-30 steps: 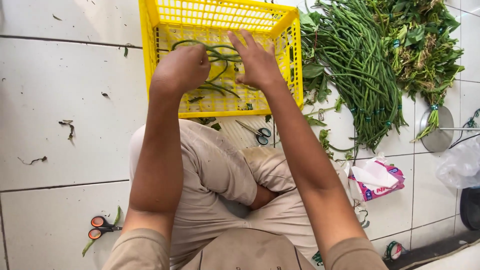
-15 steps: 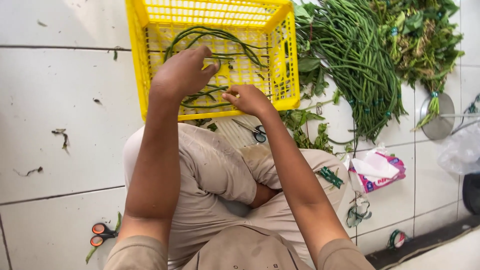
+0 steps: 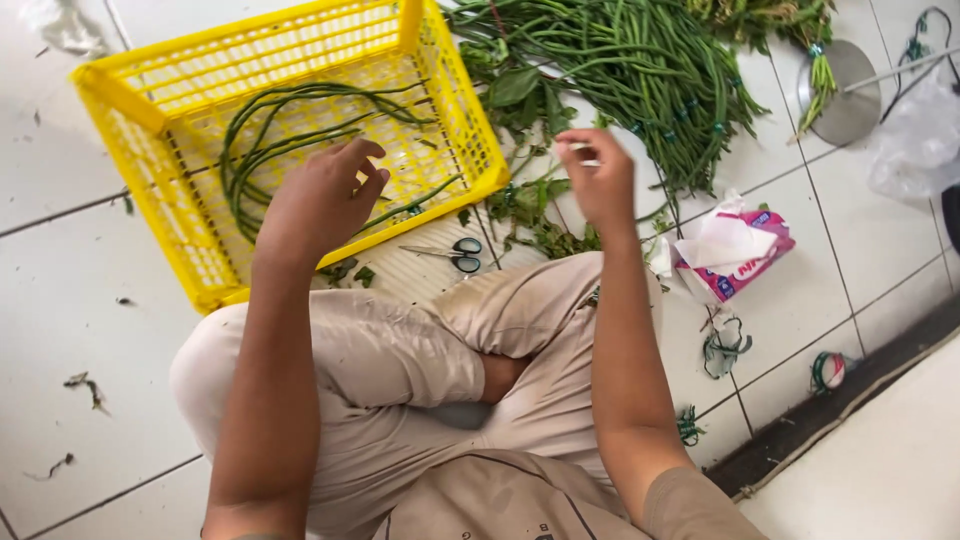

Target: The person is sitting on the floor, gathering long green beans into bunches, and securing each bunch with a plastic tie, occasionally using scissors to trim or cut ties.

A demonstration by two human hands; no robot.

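Note:
A yellow plastic basket sits on the white tiled floor in front of my crossed legs. A few long green beans lie coiled inside it. My left hand hovers over the basket's near rim, fingers loosely curled and apart, nothing in it. My right hand is raised to the right of the basket, its thumb and fingertips pinched on a small pale scrap. Just beyond that hand lies a big pile of long beans, some tied in bundles.
Black-handled scissors lie between the basket and my knee. Leaf scraps litter the floor. To the right are a pink tissue pack, green rubber bands, a metal lid and a clear plastic bag.
My right hand has left the basket and swung right, toward the bean pile, now pinching a small scrap. My left hand stays over the basket's near side.

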